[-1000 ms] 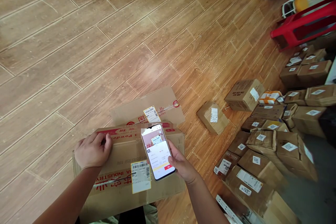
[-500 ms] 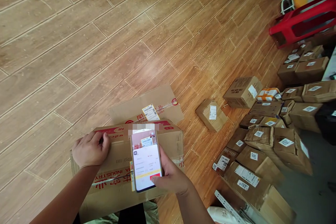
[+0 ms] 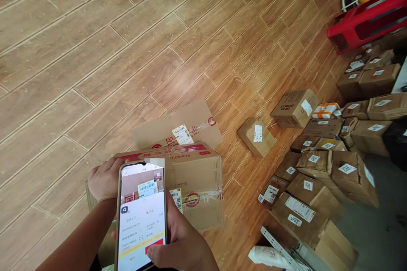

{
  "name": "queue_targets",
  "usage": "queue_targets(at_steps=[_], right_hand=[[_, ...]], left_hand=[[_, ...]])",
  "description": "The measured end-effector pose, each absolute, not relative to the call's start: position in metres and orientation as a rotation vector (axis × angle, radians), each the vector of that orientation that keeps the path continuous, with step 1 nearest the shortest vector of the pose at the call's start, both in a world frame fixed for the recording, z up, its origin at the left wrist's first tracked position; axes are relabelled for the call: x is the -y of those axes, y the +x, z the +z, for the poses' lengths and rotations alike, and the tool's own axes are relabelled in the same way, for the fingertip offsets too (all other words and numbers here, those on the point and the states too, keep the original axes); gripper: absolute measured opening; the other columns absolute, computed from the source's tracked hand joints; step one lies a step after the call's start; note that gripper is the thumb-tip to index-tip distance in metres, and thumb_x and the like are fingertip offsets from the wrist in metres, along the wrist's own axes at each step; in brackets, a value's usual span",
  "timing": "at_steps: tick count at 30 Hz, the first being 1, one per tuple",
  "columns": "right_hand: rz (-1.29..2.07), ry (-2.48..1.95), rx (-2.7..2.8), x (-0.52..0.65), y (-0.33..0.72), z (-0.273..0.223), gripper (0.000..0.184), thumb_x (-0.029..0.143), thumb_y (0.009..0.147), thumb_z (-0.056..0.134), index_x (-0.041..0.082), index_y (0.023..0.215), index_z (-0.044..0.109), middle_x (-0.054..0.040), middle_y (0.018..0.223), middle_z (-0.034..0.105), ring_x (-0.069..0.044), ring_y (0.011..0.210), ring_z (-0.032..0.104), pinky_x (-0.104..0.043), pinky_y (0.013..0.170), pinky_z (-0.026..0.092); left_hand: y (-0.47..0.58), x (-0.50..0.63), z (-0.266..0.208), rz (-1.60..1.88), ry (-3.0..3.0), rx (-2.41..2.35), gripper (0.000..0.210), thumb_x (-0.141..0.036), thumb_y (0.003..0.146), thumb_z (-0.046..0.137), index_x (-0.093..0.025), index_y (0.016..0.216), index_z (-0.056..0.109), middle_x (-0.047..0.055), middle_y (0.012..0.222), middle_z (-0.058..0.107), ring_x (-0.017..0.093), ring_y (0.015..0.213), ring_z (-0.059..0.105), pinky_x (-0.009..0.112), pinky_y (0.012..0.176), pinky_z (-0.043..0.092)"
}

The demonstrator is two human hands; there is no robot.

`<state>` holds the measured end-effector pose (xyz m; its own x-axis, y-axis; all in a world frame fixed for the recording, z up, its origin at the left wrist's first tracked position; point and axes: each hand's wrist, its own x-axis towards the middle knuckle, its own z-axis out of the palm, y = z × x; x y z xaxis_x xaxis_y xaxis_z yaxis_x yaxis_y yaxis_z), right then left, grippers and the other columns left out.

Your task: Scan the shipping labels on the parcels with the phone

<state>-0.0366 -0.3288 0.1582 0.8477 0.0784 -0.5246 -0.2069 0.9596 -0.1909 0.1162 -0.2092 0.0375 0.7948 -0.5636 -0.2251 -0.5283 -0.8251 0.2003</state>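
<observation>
My right hand (image 3: 187,239) is closed around a smartphone (image 3: 140,224), its thumb over a red button on the lit screen. The screen shows a camera view of a shipping label above rows of text. My left hand (image 3: 103,182) rests on the left end of a large cardboard box (image 3: 203,178), fingers bent over its upper edge. The phone hides part of that hand. A yellow-edged label (image 3: 177,199) shows on the box beside the phone. Just beyond, a second cardboard box (image 3: 203,112) lies on the floor with a barcode label (image 3: 182,134) on top.
A small labelled carton (image 3: 257,136) and a larger carton (image 3: 294,108) sit on the wood-look floor to the right. Several labelled parcels (image 3: 313,161) crowd the right side. A red plastic stool (image 3: 349,29) lies at upper right, and a perforated metal strip (image 3: 280,247) at lower right.
My right hand has brought the phone left and closer to the camera, uncovering the right part of the near box and its label. My left hand stays on the box.
</observation>
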Motion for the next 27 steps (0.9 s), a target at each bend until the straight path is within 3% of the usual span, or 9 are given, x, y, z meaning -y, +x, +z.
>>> queue_targets(at_steps=[7, 20, 27], right_hand=[[0.043, -0.253, -0.546, 0.323, -0.031, 0.155, 0.07, 0.019, 0.069, 0.073, 0.027, 0.129, 0.037, -0.0098, 0.119, 0.064, -0.03, 0.113, 0.059, -0.055, 0.101, 0.037], [0.037, -0.225, -0.552, 0.318, -0.035, 0.151, 0.077, 0.017, 0.068, 0.073, 0.025, 0.133, 0.032, -0.012, 0.123, 0.062, -0.03, 0.117, 0.057, -0.056, 0.1, 0.038], [0.001, -0.21, -0.538, 0.317, -0.033, 0.151, 0.078, 0.016, 0.068, 0.072, 0.025, 0.133, 0.031, -0.0125, 0.126, 0.059, -0.031, 0.117, 0.056, -0.055, 0.1, 0.038]], left_hand=[[0.116, 0.211, 0.038, -0.435, 2.841, 0.773, 0.019, -0.032, 0.072, 0.039, -0.024, 0.055, 0.045, 0.003, 0.056, 0.052, 0.021, 0.057, 0.046, 0.035, 0.061, 0.031], [0.117, 0.215, 0.044, -0.518, 2.837, 0.781, 0.022, -0.035, 0.075, 0.035, -0.025, 0.056, 0.037, 0.005, 0.057, 0.052, 0.024, 0.061, 0.051, 0.036, 0.064, 0.034], [0.116, 0.213, 0.04, -0.511, 2.864, 0.818, 0.024, -0.035, 0.077, 0.036, -0.024, 0.06, 0.049, 0.01, 0.066, 0.062, 0.027, 0.067, 0.057, 0.037, 0.067, 0.037]])
